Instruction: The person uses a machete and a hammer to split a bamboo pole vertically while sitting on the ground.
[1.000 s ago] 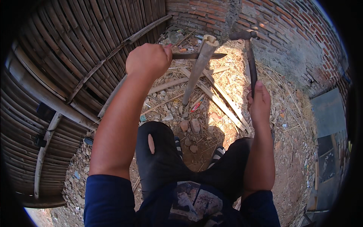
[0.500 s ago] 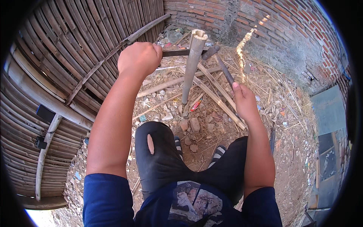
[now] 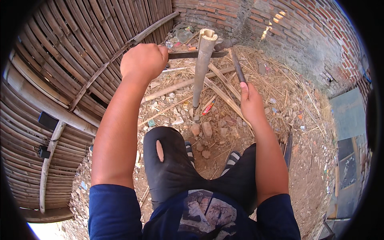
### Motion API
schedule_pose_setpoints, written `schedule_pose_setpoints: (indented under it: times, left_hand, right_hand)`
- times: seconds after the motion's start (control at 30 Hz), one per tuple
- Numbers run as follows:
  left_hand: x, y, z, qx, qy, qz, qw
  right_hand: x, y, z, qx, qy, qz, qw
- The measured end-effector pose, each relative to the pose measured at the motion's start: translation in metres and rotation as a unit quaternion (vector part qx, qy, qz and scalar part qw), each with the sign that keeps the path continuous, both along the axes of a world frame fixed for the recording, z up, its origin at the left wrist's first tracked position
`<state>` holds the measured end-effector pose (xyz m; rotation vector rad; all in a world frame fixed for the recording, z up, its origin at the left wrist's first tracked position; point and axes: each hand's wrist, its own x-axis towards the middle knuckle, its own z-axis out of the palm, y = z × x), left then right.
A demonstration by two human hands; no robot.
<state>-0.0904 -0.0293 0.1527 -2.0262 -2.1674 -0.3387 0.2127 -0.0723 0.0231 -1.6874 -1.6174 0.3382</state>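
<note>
A bamboo pole (image 3: 203, 66) stands upright in front of me, tilted slightly, its top end hollow and notched. My left hand (image 3: 144, 61) is closed in a fist around a machete (image 3: 183, 55), whose handle the fingers hide. The dark blade runs level across the pole below its top; the pole covers the blade's middle, and its tip sticks out on the right. In my right hand (image 3: 251, 103) is a hammer (image 3: 237, 68), gripped low on its handle with the thumb along it. The hammer's head is just beyond the blade's tip, with a gap showing between them.
Several split bamboo strips (image 3: 227, 100) lie crossed behind the pole, among straw and rubble. Stones (image 3: 207, 130) sit before my feet. A bamboo slat wall (image 3: 80, 48) rises on the left, a brick wall (image 3: 308, 44) at the back right. Grey sheets (image 3: 348, 114) stand far right.
The hammer head has moved off the blade's tip to just beyond it, and my right hand has shifted slightly left and away. The pole's top and the machete have shifted slightly.
</note>
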Motion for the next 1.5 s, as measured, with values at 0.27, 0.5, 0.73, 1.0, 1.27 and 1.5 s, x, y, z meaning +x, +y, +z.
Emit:
schedule_pose_setpoints:
  times: [0.27, 0.5, 0.73, 1.0, 1.27, 1.5]
  left_hand:
    - [-0.015, -0.003, -0.004, 0.022, 0.0, 0.019, 1.0]
    - [-0.002, 0.0, 0.004, 0.006, -0.005, 0.0, 1.0]
    - [-0.002, 0.002, 0.005, 0.019, 0.0, 0.005, 1.0]
    - [0.006, 0.009, 0.004, 0.012, 0.003, 0.009, 1.0]
    - [-0.001, 0.011, 0.002, 0.037, 0.002, 0.009, 0.999]
    - [0.01, 0.011, 0.009, 0.001, 0.019, 0.021, 1.0]
  right_hand:
    - [0.01, -0.026, 0.065, 0.127, 0.302, 0.003, 0.945]
    - [0.006, -0.001, -0.007, 0.024, -0.073, -0.01, 0.997]
    - [0.023, -0.001, 0.019, 0.077, 0.135, -0.004, 0.988]
    - [0.011, -0.009, 0.02, 0.176, 0.189, -0.032, 0.966]
    - [0.019, 0.006, 0.016, 0.023, 0.197, 0.025, 0.98]
    - [-0.001, -0.014, 0.054, 0.237, 0.38, -0.003, 0.894]
